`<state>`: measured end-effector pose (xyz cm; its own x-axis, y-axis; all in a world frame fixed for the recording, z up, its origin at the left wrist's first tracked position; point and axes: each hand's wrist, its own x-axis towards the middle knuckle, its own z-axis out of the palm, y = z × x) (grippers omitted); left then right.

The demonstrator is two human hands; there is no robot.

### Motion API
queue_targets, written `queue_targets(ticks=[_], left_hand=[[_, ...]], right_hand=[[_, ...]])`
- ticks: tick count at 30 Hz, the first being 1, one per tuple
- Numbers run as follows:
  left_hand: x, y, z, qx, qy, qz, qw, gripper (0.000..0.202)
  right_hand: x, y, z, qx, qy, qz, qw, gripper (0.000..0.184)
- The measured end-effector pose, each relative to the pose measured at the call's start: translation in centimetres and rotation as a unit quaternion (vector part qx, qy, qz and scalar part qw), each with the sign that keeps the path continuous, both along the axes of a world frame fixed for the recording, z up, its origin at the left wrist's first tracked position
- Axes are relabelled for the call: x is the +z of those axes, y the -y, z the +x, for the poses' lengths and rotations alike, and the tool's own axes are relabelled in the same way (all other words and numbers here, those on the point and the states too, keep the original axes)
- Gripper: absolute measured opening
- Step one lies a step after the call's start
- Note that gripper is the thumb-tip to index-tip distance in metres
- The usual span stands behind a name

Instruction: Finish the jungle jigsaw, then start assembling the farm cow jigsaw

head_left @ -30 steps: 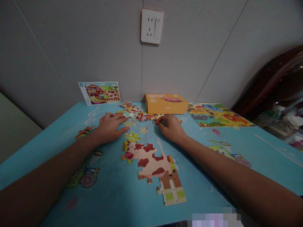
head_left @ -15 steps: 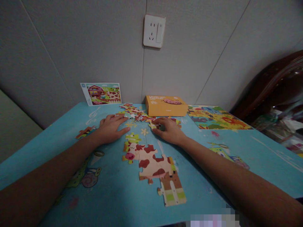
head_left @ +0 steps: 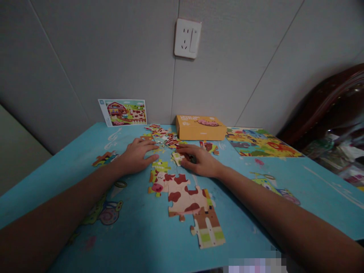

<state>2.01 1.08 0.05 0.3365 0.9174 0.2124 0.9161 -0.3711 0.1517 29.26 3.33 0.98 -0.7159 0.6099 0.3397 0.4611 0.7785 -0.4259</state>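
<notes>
In the head view, my right hand (head_left: 200,161) has its fingers closed on a pale puzzle piece (head_left: 178,158) with green on it, just above the joined cow section. My left hand (head_left: 139,155) lies with fingers spread, thumb apart, beside the loose puzzle pieces (head_left: 162,134) heaped in front of the box. Between my forearms lies the partly joined cow puzzle (head_left: 187,199), with the cow's head at the upper left and a fence part at the lower right.
An orange puzzle box (head_left: 200,131) stands by the wall, right of the heap. A farm picture card (head_left: 125,113) leans on the wall at left. A finished-looking animal puzzle (head_left: 261,143) lies at right. More pieces (head_left: 104,158) sit behind my left wrist.
My right hand has moved a little left and nearer, bringing the pale puzzle piece towards the cow's head. My left hand has shifted only slightly, still spread.
</notes>
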Motion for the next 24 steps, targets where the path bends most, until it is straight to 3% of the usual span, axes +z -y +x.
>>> queue_targets(ticks=[4, 9, 12, 14, 17, 22, 24], left_hand=[[-0.1, 0.0, 0.2, -0.02, 0.021, 0.018, 0.999, 0.05], [0.0, 0.5, 0.5, -0.058, 0.037, 0.014, 0.998, 0.044], [0.0, 0.6, 0.5, -0.048, 0.027, -0.003, 0.998, 0.042], [0.0, 0.5, 0.4, -0.03, 0.018, -0.011, 0.999, 0.043], [0.1, 0.4, 0.4, -0.012, 0.006, -0.014, 1.0, 0.043], [-0.2, -0.3, -0.2, -0.014, -0.004, 0.015, 1.0, 0.044], [-0.5, -0.5, -0.5, -0.006, 0.0, 0.024, 1.0, 0.045]], right_hand=[[-0.1, 0.0, 0.1, 0.066, 0.003, -0.02, 0.998, 0.039], [-0.3, -0.2, -0.1, 0.064, -0.016, 0.01, 0.998, 0.035], [-0.4, -0.6, 0.0, 0.016, -0.012, 0.038, 0.999, 0.04], [-0.4, -0.9, 0.2, -0.052, 0.007, 0.058, 0.997, 0.043], [-0.1, -0.8, 0.5, -0.122, 0.019, 0.075, 0.989, 0.038], [0.1, 0.0, 0.0, -0.009, 0.035, 0.078, 0.996, 0.03], [0.0, -0.1, -0.1, -0.032, 0.049, 0.072, 0.996, 0.026]])
